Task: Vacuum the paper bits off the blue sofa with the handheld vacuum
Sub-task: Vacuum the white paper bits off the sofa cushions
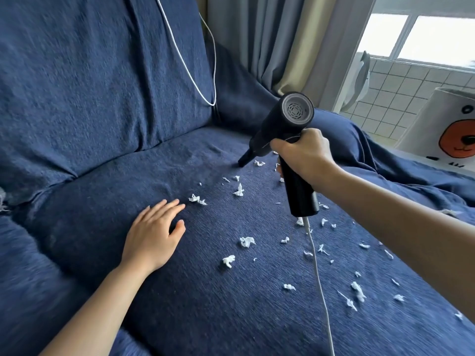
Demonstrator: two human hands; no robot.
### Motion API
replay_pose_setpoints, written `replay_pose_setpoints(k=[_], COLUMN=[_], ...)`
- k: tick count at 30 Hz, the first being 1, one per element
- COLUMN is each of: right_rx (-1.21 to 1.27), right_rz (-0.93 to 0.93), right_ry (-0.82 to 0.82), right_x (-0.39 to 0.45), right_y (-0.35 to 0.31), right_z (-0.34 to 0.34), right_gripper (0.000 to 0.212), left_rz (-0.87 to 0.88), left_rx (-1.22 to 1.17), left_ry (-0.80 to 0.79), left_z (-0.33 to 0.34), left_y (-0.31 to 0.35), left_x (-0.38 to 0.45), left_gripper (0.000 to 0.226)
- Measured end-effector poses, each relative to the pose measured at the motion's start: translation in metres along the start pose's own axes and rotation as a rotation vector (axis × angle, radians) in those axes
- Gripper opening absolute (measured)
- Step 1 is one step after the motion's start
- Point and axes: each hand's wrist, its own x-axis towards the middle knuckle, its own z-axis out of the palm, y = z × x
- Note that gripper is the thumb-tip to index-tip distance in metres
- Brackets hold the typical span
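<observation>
The right hand (305,152) was curled tight round the handle of the vacuum (288,129), nozzle tilted down and away, its tip touching the sofa (102,98) seat near the back. The paper bits (246,241) lay mostly on the near side of the nozzle, toward the person, scattered under and right of the handle. The left hand (154,235) rested flat on the seat, fingers loose, holding nothing, just beside one scrap. The next sweep likely needed pulling the nozzle back toward the person.
</observation>
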Motion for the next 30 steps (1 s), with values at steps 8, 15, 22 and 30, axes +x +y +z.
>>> replay_pose_setpoints(k=[8,15,22,30], right_rx=[0.199,0.309,0.145,0.049], right_rz=[0.049,0.093,0.003,0.011], right_ry=[-0.133,-0.243,-0.177,-0.077], right_x=[-0.022,-0.043,-0.051,-0.046], right_y=[-0.007,-0.017,-0.017,-0.004], right_z=[0.003,-0.005,-0.020,-0.042], right_gripper=[0.019,0.018,0.019,0.020], left_rz=[-0.005,-0.022,-0.039,-0.025], left_rx=[-0.006,-0.003,0.001,-0.015], left_ry=[-0.004,-0.018,-0.034,-0.010], left_z=[0.002,0.000,-0.001,0.000], left_y=[-0.001,0.001,0.003,0.002], left_x=[0.000,-0.002,-0.003,-0.003], left_gripper=[0.072,0.075,0.060,0.059])
